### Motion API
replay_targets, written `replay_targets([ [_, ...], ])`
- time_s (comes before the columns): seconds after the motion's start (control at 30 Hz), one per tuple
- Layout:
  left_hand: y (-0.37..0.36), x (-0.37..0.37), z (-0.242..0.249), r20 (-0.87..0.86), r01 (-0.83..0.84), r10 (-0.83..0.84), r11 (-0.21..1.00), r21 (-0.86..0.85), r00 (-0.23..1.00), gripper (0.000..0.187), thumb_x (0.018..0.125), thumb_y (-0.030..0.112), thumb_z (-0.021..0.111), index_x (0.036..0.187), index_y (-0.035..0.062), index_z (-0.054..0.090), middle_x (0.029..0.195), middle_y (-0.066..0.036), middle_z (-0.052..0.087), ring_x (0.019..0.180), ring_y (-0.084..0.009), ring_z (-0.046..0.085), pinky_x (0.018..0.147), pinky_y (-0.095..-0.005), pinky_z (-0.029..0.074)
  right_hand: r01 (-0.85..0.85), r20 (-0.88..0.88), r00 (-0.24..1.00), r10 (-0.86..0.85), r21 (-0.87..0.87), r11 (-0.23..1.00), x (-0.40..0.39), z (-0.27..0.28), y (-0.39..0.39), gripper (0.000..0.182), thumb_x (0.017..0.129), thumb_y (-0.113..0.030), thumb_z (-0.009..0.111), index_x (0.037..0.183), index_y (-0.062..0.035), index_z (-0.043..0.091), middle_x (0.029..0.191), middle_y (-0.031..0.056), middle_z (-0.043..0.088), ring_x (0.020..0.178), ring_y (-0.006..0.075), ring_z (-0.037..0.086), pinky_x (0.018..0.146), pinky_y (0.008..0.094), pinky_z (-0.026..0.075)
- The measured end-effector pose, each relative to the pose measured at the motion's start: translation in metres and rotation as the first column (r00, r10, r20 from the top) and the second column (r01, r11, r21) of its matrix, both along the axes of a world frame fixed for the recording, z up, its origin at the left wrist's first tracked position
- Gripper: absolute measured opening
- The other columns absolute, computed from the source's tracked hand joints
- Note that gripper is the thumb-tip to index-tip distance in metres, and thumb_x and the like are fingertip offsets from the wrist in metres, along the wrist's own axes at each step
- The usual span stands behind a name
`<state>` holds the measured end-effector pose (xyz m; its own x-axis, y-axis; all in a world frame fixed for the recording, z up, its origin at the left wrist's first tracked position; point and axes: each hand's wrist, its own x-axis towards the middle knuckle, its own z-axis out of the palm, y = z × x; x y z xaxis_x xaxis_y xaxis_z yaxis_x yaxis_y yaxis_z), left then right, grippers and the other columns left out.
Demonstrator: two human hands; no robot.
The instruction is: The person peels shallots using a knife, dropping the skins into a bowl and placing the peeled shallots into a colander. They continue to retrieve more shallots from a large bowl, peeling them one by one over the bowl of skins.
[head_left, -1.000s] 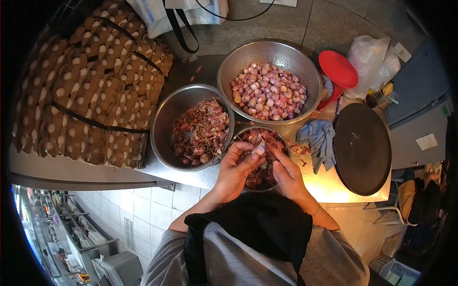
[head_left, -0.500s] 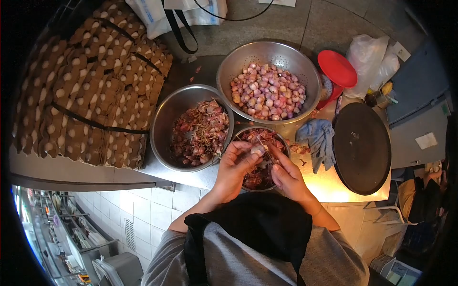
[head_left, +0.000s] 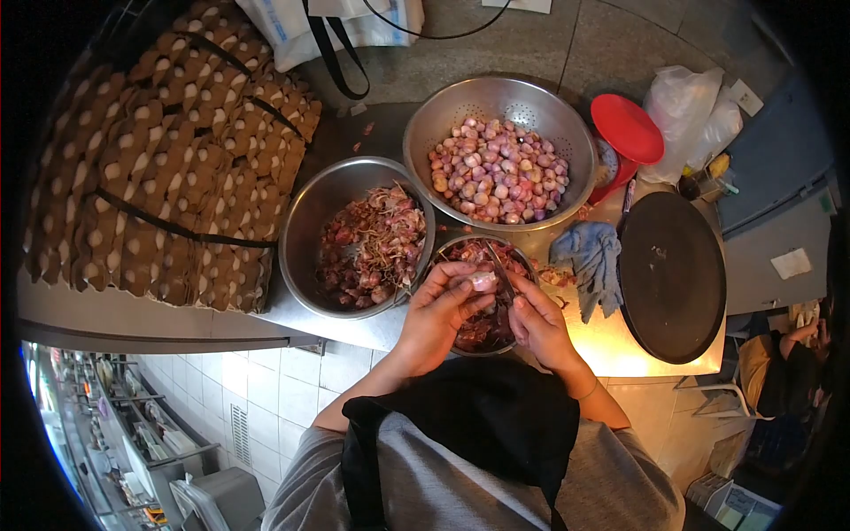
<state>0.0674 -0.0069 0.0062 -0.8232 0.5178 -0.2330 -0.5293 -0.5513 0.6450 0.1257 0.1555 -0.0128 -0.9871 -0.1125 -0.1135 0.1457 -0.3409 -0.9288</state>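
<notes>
My left hand [head_left: 440, 311] holds a pale peeled shallot [head_left: 483, 281] between its fingertips over a small steel bowl [head_left: 518, 255] of reddish peels. Just to the right, my right hand [head_left: 537, 320] grips a small knife [head_left: 497, 263] whose thin blade points up past the shallot. A steel colander [head_left: 425, 126] full of peeled pinkish shallots stands behind the small bowl. To the left, a larger steel bowl [head_left: 305, 221] holds skins and trimmings.
Stacked brown egg trays [head_left: 159, 159] tied with black straps fill the left. A blue cloth [head_left: 591, 255], a round black pan [head_left: 671, 276], a red scale [head_left: 626, 128] and plastic bags [head_left: 686, 106] lie on the right. The counter edge runs just below my hands.
My hands shifted slightly over the small bowl. The knife blade swung from beside the shallot to pointing upward, and my right hand drew back a little from the left.
</notes>
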Motion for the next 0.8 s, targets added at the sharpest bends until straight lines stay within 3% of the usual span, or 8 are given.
replay_targets([
  [0.07,-0.001,-0.001,-0.003,0.045,0.004,-0.005,1.0,0.019,0.999,0.014,0.087,0.006,0.048,0.101,0.0053,0.048,0.104,-0.007,0.053,0.099,-0.016,0.053,0.088,-0.0309,0.044,-0.011,-0.01,1.0,0.011,0.007,1.0,0.0,-0.002,0.0,0.04,0.093,-0.017,0.038,0.13,-0.0043,0.033,0.062,-0.0035,0.036,0.051,0.0045,0.034,0.047,0.0169,0.03],
  [0.37,0.002,0.002,-0.007,-0.121,-0.052,0.032,0.985,-0.167,0.992,0.014,0.086,0.005,0.05,0.099,0.0064,0.049,0.098,-0.003,0.054,0.096,-0.0124,0.053,0.086,-0.0292,0.044,-0.063,-0.016,0.998,0.063,-0.008,0.998,0.003,0.003,-0.005,0.042,0.092,-0.015,0.039,0.132,-0.0052,0.032,0.063,-0.0025,0.037,0.051,0.005,0.034,0.047,0.0174,0.03],
  [0.8,0.002,-0.001,-0.005,-0.035,-0.009,0.007,0.997,-0.082,0.999,0.019,0.086,0.008,0.051,0.105,0.0053,0.046,0.101,-0.005,0.053,0.096,-0.0125,0.053,0.084,-0.0283,0.045,-0.022,-0.018,1.0,0.022,0.022,1.0,0.0,0.001,-0.001,0.04,0.093,-0.017,0.039,0.13,-0.0055,0.034,0.062,-0.0037,0.037,0.051,0.0043,0.034,0.047,0.0169,0.031],
])
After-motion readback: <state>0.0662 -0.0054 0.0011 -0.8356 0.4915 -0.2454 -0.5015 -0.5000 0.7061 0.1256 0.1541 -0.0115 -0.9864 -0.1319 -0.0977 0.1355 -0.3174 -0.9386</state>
